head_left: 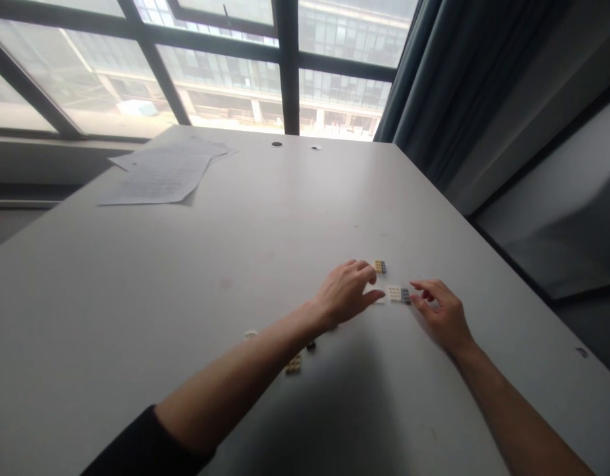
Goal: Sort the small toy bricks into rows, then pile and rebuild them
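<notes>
My left hand (348,291) hovers at the centre right of the table with thumb and fingers apart. A flat white piece (379,301) lies partly hidden beneath its thumb. Just beyond the fingertips is a small yellow and dark grey studded block (380,267). Between the two hands rests a cream studded brick (394,295) with a dark grey studded brick (405,295) against its right side. My right hand (441,314) is open, its thumb and forefinger spread beside the grey brick; whether they touch it I cannot tell.
Near my left forearm lie a tan studded brick (294,365), a small black piece (311,345) and a white piece (251,335), partly covered by the arm. Printed papers (161,175) overlap at the far left of the white table (235,244). Windows and a dark curtain (448,73) stand behind.
</notes>
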{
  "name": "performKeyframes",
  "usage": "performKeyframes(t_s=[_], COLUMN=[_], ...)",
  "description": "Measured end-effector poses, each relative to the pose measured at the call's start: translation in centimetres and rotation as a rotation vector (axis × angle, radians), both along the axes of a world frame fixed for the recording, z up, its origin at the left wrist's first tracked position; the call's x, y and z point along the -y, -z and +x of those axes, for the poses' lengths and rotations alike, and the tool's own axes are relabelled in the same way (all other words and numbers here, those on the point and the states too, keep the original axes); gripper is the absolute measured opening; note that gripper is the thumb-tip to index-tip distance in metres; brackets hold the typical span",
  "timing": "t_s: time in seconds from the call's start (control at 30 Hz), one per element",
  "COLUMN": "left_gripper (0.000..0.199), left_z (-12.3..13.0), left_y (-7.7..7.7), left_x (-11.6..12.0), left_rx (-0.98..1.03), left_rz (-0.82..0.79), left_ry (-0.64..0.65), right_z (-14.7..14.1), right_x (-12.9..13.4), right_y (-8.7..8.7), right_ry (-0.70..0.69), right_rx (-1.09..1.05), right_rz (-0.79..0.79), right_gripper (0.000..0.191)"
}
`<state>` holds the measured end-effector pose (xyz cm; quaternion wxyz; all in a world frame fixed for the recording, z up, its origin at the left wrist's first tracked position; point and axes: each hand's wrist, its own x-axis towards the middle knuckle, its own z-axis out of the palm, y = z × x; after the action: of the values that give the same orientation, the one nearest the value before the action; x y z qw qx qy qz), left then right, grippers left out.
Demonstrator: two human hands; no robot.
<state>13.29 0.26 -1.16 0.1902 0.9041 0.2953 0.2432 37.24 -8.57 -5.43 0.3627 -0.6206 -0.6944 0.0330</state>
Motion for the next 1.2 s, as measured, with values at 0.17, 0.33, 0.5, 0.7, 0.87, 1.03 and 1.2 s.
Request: performKeyframes(t_s=[0.17, 0.33, 0.5, 0.7, 0.87, 1.03, 1.2], left_gripper=[0.014, 0.013, 0.015, 0.018, 0.020, 0.020, 0.018], left_z=[-9.2, -18.2, -21.1, -21.5, -21.7, -21.6, -21.8], left_y=[-2.1, -0.1, 2.4, 3.3, 3.4, 3.4, 3.9], left_x=[0.2, 3.3, 5.7, 5.8, 5.9, 5.8, 5.7], left_rx=[0.157, 0.034, 0.007, 0.051, 0.063, 0.059, 0.061], left_rz=[0.001, -0.101, -0.113, -0.119, -0.132, -0.120, -0.122], left_ry=[-0.190, -0.211, -0.190, -0.261, -0.302, -0.287, -0.276], right_z=[-0.5, -3.4, -8.2, -13.5, -14.9, -12.4, -6.4], right_x=[0.4, 1.1, 1.4, 0.5, -0.3, 0.9, 3.3], right_y=[-0.2, -0.8, -1.3, -1.3, -1.0, -1.1, -0.8], right_ry=[-0.004, -0.185, -0.405, -0.429, -0.424, -0.459, -0.337], right_rx=[0.044, 0.097, 0.114, 0.035, 0.059, 0.062, 0.111], right_rz=[0.048, 0.047, -0.069, -0.230, -0.235, -0.219, -0.175], right_gripper=[0.021, 0.021, 0.024, 0.025, 0.012, 0.013, 0.016])
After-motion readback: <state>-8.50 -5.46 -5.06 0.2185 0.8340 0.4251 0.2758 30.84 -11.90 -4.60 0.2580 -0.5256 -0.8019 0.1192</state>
